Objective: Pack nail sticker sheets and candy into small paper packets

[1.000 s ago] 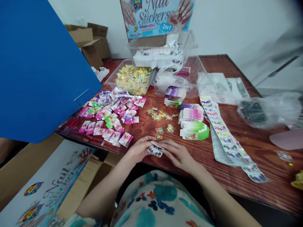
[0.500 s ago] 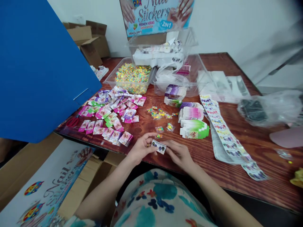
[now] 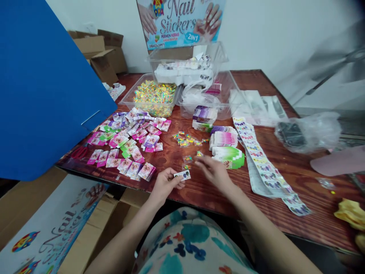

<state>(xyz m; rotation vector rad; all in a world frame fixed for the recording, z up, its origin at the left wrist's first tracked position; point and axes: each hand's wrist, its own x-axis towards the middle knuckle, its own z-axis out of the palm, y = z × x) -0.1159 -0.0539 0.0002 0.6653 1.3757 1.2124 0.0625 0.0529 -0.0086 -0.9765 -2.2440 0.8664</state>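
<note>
Fingers [image 3: 173,179] of left hand [image 3: 164,185] pinch sticker slip [image 3: 182,175], long axis level | right hand [image 3: 212,171] loosely spread, empty, nearer candy packet [image 3: 199,153] | packet just beyond its fingertips; slip just left of right hand

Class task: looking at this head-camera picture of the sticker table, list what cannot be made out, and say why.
- Head view: the table's left end, hidden behind the big blue board.
- The right hand, motion-blurred; its grip on anything is unclear.
- The print on the small white sticker strip in the left hand, too small.
- The dark object inside the crumpled clear bag, veiled by plastic.
</note>
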